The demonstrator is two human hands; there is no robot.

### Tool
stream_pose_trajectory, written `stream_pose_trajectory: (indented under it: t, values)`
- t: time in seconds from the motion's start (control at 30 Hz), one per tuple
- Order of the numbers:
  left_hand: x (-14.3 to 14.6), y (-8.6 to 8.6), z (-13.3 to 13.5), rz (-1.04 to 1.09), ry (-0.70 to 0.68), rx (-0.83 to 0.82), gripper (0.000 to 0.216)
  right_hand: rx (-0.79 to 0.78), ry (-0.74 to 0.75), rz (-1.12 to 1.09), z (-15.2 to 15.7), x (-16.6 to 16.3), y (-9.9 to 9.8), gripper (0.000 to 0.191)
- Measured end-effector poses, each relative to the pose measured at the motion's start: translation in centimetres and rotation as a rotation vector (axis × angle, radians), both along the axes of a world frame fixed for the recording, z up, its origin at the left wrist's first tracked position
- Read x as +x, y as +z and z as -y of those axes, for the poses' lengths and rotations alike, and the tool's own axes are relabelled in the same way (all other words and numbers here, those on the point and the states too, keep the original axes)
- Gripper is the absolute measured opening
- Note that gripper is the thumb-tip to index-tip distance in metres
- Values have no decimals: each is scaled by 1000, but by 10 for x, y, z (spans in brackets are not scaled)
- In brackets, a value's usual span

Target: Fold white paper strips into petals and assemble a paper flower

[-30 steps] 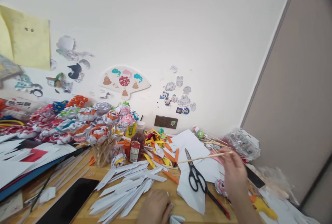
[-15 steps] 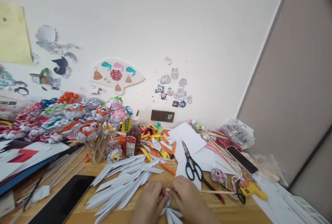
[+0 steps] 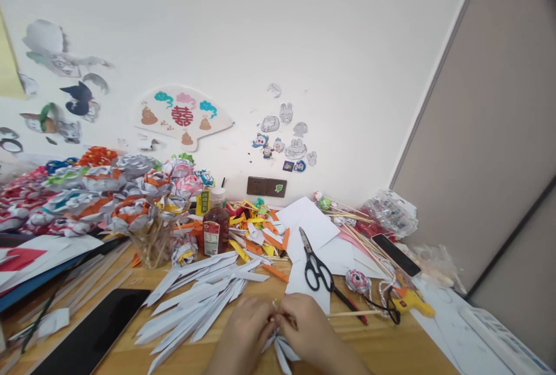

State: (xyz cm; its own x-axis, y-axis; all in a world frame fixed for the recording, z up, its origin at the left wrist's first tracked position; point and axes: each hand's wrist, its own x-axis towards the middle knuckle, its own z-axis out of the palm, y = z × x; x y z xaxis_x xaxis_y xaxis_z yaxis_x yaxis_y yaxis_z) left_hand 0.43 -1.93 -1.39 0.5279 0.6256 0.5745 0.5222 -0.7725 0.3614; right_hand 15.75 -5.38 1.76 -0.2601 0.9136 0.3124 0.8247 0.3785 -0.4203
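My left hand [image 3: 245,328] and my right hand [image 3: 304,328] meet low in the middle of the wooden table [image 3: 382,352]. Both are closed round a small folded white paper piece [image 3: 282,352], whose points stick out below the fingers. My right hand also pinches a thin wooden stick [image 3: 347,313] that runs off to the right along the table. A fan of folded white paper strips [image 3: 195,299] lies just left of my hands. Black scissors [image 3: 315,268] lie on white sheets just beyond my right hand.
Paper flowers on sticks [image 3: 130,201] stand in a jar at the left. A red bottle [image 3: 215,230], coloured paper scraps [image 3: 256,230], loose skewers [image 3: 360,230], a phone [image 3: 395,253], a yellow glue gun [image 3: 410,302] and a dark tablet [image 3: 91,334] crowd the table. The wall carries stickers.
My right hand came back from the skewer pile at the right with a stick and joined my left hand at the folded paper. The view has tilted and shifted slightly.
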Motion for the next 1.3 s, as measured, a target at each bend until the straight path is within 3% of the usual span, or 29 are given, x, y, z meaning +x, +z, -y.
stream_pose_trajectory:
  t: [0.23, 0.43, 0.6, 0.97, 1.3]
  values:
    - [-2, -5, -5, 71, -18, 183, 29, -97, -62, -196, 0, -3, -3, 12]
    - [-2, 5, -3, -13, -52, 356, 41, -61, -29, -101, 4, -1, 0, 12]
    - [-3, 4, -7, -110, -67, 409, 43, -58, -23, -29, 5, -3, 5, 8]
    - [0, 1, -9, -102, -19, 476, 48, -15, -21, 112, 1, 0, 1, 22]
    - [-4, 5, -11, -92, -39, 511, 39, -53, -199, 223, -4, 2, 5, 16]
